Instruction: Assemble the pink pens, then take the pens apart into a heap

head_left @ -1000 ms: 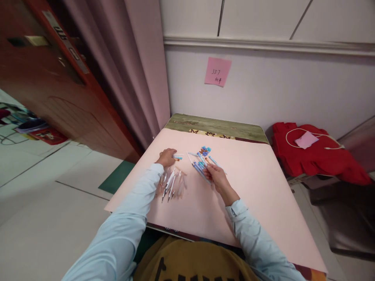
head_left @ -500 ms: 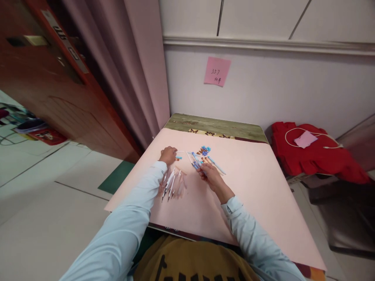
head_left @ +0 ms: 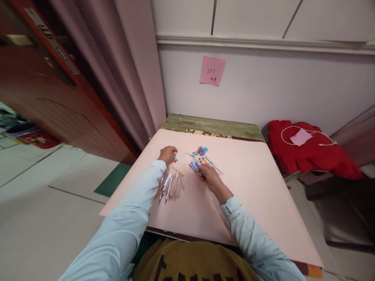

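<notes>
Left hand (head_left: 167,155) is bent palm-down over the far left part of the tabletop (head_left: 231,125), its knuckles raised and its fingers curled inward and to the right, just beside a few small bright blue and brown pieces (head_left: 176,159); the fingertips are partly hidden, so whether it has hold of anything cannot be told. Its arm comes in from the near left in a light blue long sleeve (head_left: 125,218), nearly straight to the wrist. The right hand (head_left: 210,175) reaches in from the near right, wrist angled toward the left, thumb and fingers drawn nearly together at the near ends of a fanned group of slim blue and orange pen barrels (head_left: 195,157); which barrel, if any, is pinched cannot be made out. These barrels lie right of the centre between the hands, with a small heap of blue, purple and brown caps (head_left: 202,150) just beyond them. Nearer and to the left, close to the left forearm, a loose bundle of thin white refills and clear tubes (head_left: 171,185) lies on the pale pink sheet (head_left: 252,195) covering most of the tabletop.
</notes>
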Action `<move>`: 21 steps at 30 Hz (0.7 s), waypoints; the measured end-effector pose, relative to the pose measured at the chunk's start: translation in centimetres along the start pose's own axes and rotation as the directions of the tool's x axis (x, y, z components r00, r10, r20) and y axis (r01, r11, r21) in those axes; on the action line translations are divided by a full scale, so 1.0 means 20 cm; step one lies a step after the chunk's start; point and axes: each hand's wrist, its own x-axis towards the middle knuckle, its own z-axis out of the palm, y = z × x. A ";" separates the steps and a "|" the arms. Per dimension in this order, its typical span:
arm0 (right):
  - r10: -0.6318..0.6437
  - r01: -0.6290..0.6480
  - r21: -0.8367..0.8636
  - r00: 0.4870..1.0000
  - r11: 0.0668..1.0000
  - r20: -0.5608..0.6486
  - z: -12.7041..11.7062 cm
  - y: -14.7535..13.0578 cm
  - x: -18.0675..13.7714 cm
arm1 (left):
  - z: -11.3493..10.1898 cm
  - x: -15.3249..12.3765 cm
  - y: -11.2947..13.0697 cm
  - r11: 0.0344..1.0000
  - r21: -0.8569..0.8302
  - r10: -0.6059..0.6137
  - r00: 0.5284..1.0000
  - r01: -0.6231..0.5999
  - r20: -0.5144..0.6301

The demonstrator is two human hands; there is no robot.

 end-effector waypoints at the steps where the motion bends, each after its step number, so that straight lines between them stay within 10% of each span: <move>1: 0.000 0.000 0.008 1.000 1.000 0.010 0.02 0.01 0.01 | -0.01 -0.01 0.01 1.000 -0.027 -0.014 1.000 0.014 -0.014; 7: 0.016 -0.026 0.078 0.992 0.997 0.124 0.12 0.05 0.01 | -0.01 -0.22 0.14 0.959 -0.279 -0.081 0.992 0.050 -0.100; 10: 0.048 -0.101 0.198 0.965 0.975 0.257 0.16 0.06 -0.01 | 0.03 -0.39 0.25 0.604 -0.787 -0.063 0.992 0.125 0.108; 14: 0.127 -0.262 0.266 0.891 0.928 0.437 0.16 0.05 -0.03 | 0.05 -0.55 0.33 0.194 -0.937 0.006 0.955 0.289 0.296; 21: 0.208 -0.392 0.214 0.790 0.895 0.577 0.12 0.01 -0.09 | 0.07 -0.59 0.33 0.018 -0.949 0.023 0.949 0.313 0.314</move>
